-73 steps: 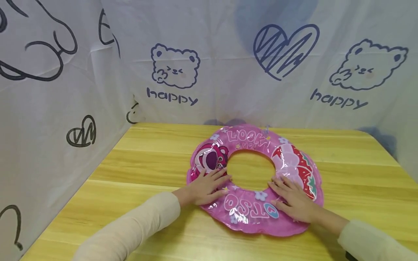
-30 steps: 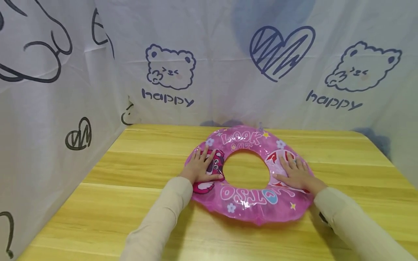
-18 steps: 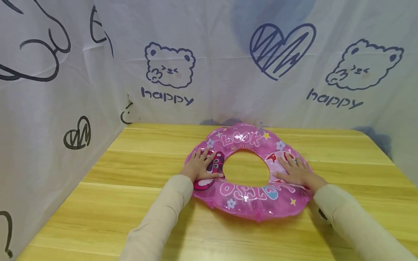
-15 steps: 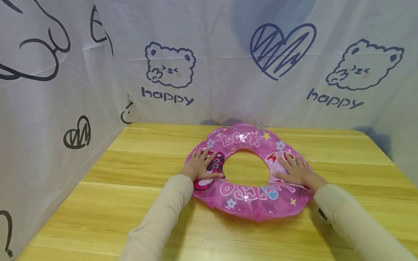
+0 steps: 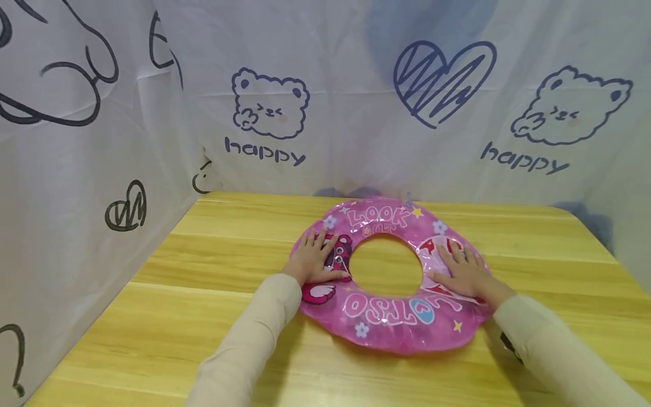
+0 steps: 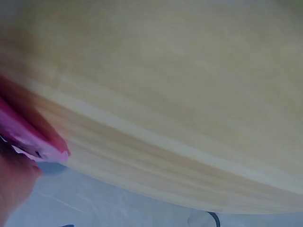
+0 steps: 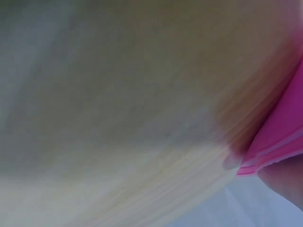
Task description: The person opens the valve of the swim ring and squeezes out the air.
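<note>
A pink inflatable swim ring (image 5: 386,333) lies on the wooden table, printed with a bear, strawberries, flowers and white lettering. My left hand (image 5: 314,263) rests on its left side with fingers spread over the bear print, the thumb reaching toward the inner hole. On the opposite side my right hand (image 5: 465,274) lies with spread fingers on the strawberry print. In the left wrist view the ring's edge (image 6: 33,135) shows beside part of the left hand (image 6: 16,179). The right wrist view shows the pink edge (image 7: 279,127) above part of the right hand (image 7: 286,179).
The wooden table (image 5: 203,316) extends around the ring on all sides. White cloth (image 5: 351,113) with drawn bears, a heart and "happy" lettering hangs behind it, and more cloth (image 5: 66,186) hangs along the left. A small clear valve (image 5: 409,198) stands at the ring's far edge.
Both hands have moved from the ring's near part out to its left and right sides, and its prints have shifted. Over the last half second its near side has come slightly lower in view.
</note>
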